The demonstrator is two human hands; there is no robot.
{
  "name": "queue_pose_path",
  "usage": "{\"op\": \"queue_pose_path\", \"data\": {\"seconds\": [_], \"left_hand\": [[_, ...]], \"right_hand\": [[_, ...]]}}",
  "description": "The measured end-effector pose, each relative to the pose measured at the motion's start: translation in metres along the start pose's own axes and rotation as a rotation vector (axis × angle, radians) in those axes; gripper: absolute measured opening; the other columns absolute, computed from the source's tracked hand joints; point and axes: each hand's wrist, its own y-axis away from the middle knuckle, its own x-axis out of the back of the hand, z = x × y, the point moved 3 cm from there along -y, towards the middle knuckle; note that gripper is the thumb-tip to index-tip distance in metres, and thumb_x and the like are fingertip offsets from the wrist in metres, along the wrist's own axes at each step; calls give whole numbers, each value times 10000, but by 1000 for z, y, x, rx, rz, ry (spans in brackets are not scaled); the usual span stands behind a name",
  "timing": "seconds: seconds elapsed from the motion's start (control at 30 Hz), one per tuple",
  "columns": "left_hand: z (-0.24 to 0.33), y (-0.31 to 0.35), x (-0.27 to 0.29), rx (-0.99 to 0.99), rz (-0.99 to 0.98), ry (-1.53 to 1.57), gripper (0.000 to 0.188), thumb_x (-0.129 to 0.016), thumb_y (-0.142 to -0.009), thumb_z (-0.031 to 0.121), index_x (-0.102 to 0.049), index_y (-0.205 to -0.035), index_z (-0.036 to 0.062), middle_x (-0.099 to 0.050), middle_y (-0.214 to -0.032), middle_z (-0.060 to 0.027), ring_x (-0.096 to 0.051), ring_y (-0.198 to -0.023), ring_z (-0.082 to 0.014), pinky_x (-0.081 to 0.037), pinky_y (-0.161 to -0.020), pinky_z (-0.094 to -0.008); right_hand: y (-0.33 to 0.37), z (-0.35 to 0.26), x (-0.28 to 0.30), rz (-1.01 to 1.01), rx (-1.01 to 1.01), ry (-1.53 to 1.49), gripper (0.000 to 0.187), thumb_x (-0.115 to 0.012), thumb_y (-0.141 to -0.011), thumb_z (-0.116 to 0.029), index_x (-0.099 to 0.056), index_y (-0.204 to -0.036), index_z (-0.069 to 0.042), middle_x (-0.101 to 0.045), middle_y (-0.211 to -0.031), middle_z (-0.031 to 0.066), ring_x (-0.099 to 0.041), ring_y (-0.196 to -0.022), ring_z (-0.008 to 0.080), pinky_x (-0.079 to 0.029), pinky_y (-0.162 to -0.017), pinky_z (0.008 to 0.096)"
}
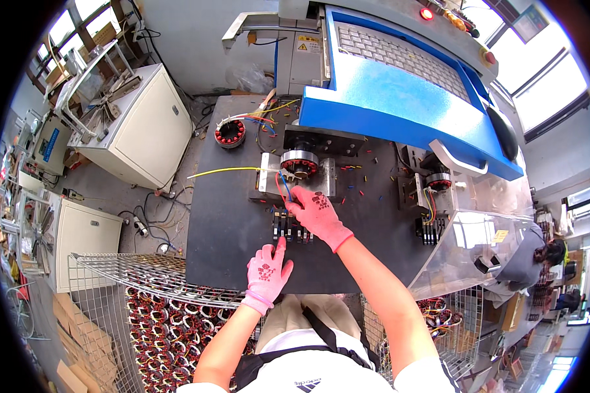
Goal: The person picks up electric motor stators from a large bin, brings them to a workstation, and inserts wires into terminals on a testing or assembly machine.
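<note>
My right hand (318,216), in a pink glove, pinches the blue wire (285,183) of a motor stator (299,164). A red wire (278,186) runs down close by its fingertips. The stator, a steel ring with dark red windings, sits on a metal fixture (329,177); its yellow wire (226,170) stretches out to the left. My left hand (267,274), also pink-gloved, holds nothing visible. Its index finger reaches out to a row of black-and-silver clip terminals (291,226) and touches the near edge of one.
Another stator (230,133) lies at the far left of the dark table (226,229). A second fixture holds a stator (438,181) on the right, beside a clear plastic guard (472,242). A blue keyboard tray (400,98) overhangs the back. Wire baskets (88,262) of stators flank me.
</note>
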Motion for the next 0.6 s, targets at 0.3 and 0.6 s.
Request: {"op": "queue_pose_path", "data": {"seconds": [0.3, 0.6], "left_hand": [[-6, -7, 5, -32, 191, 310, 552, -671, -828, 255, -500, -1331, 106, -519, -1077, -129, -572, -856, -251, -492, -743, -373], [-66, -101, 120, 182, 498, 1920, 416, -465, -982, 452, -554, -1169, 91, -631, -985, -50, -591, -752, -117, -459, -561, -199]], "right_hand": [[-2, 13, -11, 10, 54, 178, 181, -594, -881, -178, -576, -968, -20, -648, -782, 119, -640, -687, 211, -485, -626, 349], [11, -24, -21, -195, -318, -834, 356, -573, -951, -399, -662, -939, -55, -544, -676, -42, -451, -563, 56, -334, -490, 224]]}}
